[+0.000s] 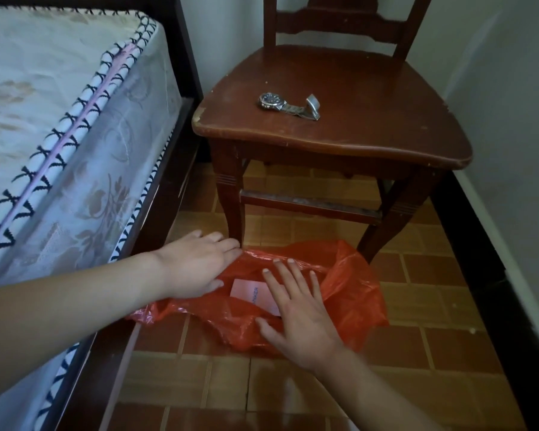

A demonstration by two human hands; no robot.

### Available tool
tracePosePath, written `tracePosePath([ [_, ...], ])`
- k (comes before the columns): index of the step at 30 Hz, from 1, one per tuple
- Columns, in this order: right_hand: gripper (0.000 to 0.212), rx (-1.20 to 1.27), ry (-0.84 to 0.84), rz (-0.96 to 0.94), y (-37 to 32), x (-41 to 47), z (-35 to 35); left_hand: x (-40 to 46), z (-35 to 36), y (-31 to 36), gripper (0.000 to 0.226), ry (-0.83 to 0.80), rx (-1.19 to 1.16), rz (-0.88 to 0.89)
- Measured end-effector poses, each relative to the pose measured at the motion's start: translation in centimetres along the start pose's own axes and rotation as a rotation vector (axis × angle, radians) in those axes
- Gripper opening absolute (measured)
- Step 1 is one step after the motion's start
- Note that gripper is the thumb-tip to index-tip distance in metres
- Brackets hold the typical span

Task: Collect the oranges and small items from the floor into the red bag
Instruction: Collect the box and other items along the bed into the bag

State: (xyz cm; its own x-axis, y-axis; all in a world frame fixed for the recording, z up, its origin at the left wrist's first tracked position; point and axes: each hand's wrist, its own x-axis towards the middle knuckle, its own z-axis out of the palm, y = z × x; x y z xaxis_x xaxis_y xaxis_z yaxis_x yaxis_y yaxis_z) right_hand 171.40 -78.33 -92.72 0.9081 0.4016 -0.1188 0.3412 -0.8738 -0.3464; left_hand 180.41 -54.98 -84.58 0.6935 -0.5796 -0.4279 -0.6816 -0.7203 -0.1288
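Observation:
A red plastic bag [352,284] lies crumpled on the tiled floor in front of a wooden chair. Through its mouth shows a pale pink box [249,292] with printed letters. My left hand [196,265] lies flat with straight fingers on the bag's left edge, by the chair leg. My right hand [296,309] is spread open over the bag's middle, fingers straight, partly covering the box. No oranges are in view.
The wooden chair [339,129] stands just behind the bag, with a metal wristwatch [288,105] on its seat. A bed with a patterned mattress [59,135] and dark frame runs along the left. A wall with a dark skirting board closes the right side.

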Motion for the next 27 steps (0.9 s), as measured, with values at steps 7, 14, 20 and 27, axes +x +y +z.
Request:
tracePosePath([
  [7,0.091,0.009,-0.117,-0.082,0.2,-0.5,2.2,1.6,4.0,2.3,0.07,-0.078,-0.046,0.112],
  [14,0.086,0.102,-0.285,-0.036,-0.6,-0.5,4.4,2.4,4.8,1.2,0.083,-0.119,0.036,-0.038],
  [20,0.074,0.164,-0.494,-0.157,-2.9,-1.7,5.1,2.7,5.0,1.1,0.093,-0.113,0.068,-0.045],
  [27,0.049,0.143,-0.555,-0.202,-3.7,-1.3,3.5,2.5,5.5,1.3,0.093,-0.148,0.11,-0.044],
])
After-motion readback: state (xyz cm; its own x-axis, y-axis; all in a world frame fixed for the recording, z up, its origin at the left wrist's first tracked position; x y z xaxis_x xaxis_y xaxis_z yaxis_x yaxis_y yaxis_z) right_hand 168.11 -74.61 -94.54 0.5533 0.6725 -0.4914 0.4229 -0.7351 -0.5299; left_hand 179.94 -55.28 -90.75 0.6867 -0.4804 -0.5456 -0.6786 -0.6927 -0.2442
